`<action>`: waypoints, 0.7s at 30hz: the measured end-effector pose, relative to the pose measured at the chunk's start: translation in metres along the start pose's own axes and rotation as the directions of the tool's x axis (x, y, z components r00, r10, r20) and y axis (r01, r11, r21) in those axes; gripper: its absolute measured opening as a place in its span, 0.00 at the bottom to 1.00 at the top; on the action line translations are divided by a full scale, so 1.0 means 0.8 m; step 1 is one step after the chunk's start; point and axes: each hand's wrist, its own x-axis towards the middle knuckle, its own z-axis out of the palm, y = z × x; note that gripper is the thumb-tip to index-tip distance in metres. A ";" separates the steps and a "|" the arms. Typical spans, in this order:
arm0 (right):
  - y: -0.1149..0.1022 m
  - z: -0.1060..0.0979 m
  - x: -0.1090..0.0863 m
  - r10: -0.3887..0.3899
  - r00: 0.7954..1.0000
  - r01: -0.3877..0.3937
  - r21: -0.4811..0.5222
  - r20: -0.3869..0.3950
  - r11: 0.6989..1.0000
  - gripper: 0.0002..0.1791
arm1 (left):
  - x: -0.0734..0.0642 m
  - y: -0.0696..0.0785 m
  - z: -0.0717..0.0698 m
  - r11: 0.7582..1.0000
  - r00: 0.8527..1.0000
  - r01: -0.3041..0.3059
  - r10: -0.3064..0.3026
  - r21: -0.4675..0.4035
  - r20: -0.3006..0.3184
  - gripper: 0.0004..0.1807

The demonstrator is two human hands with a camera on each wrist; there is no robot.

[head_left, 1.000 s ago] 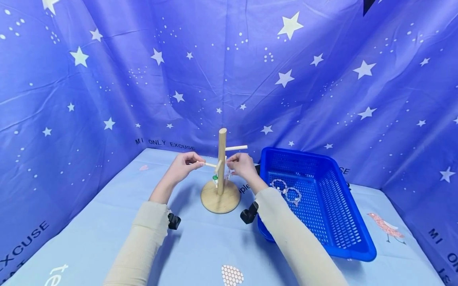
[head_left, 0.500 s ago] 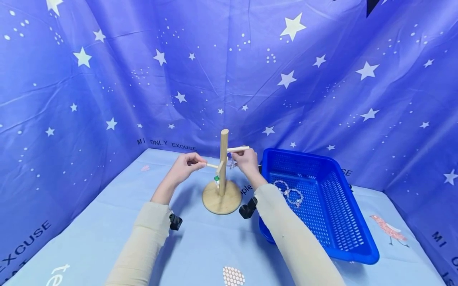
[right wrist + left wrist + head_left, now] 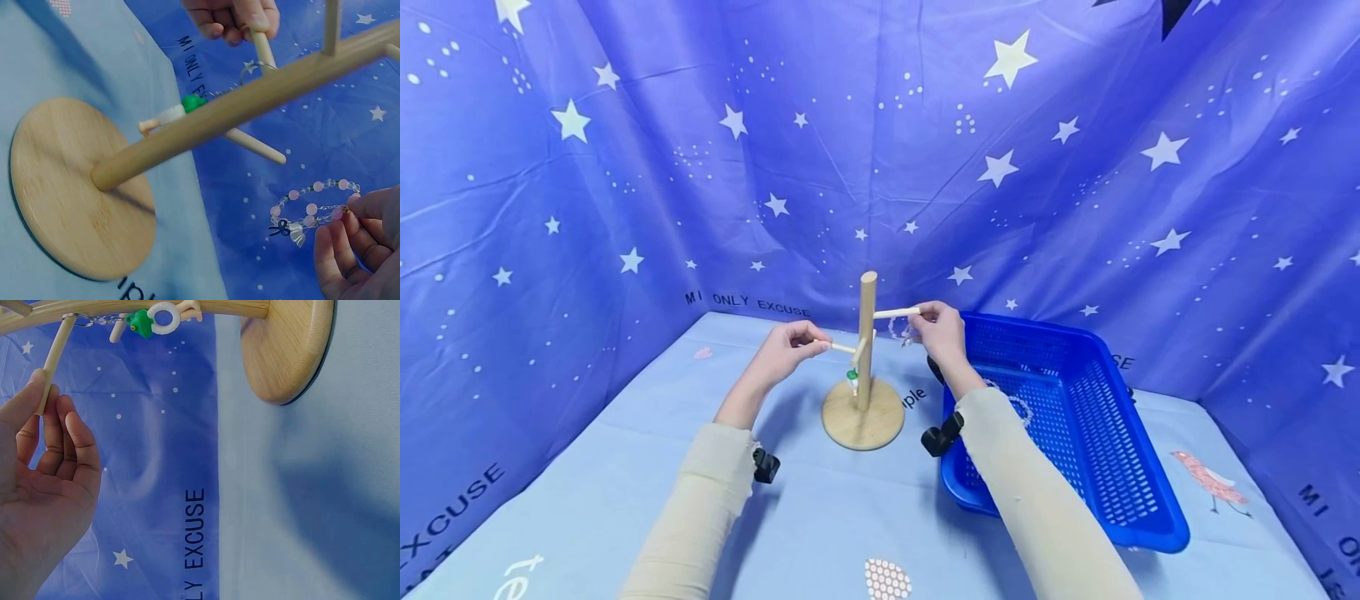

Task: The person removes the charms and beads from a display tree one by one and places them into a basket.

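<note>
1. The right hand (image 3: 942, 333) pinches a beaded bracelet (image 3: 315, 209) and has risen from beside the post to the upper peg's (image 3: 895, 312) tip.
2. The left hand (image 3: 786, 348) stays pinching the left peg (image 3: 842, 347) of the wooden stand (image 3: 862, 410).
3. The blue basket (image 3: 1097, 467) sits right.

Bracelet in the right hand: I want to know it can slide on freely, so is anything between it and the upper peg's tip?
Nothing visible. The right hand pinches the bead bracelet just below the bare tip of the upper peg. The left hand holds a lower peg, across the post.
</note>
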 end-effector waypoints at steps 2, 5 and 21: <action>0.001 -0.007 0.000 -0.002 1.000 0.002 0.019 -0.011 1.000 0.10 | 0.000 0.000 0.000 1.000 1.000 -0.002 0.002 -0.001 0.001 0.09; 0.004 -0.017 0.001 0.001 1.000 0.000 0.033 -0.023 0.999 0.09 | 0.000 -0.001 0.000 1.000 1.000 -0.005 0.005 -0.005 0.002 0.09; 0.021 -0.070 0.005 0.014 0.996 -0.007 0.082 -0.089 0.997 0.11 | 0.001 -0.004 0.000 1.000 1.000 0.004 -0.004 -0.028 0.010 0.11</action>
